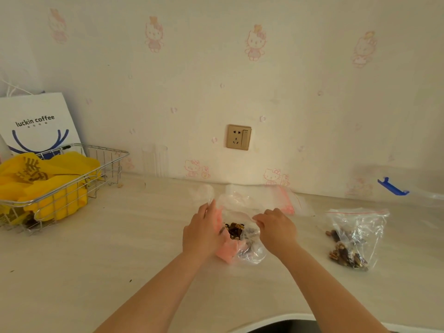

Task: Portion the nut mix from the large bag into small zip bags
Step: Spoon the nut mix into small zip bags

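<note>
Fingers of both hands pinch the clear plastic nut-mix bag open at desk centre | filled small clear zip bag right | wire basket with yellow bags left.

Pale table: wire basket far left of hands; filled zip bag right; empty zip bags just behind; nut bag between hands.

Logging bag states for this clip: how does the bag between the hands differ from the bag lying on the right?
The held bag is gripped by the left hand and right hand; the right bag lies untouched. The held bag's mouth gapes open and it has a pink side; the right bag is all clear with a red zip line. Both hold nut mix.
</note>
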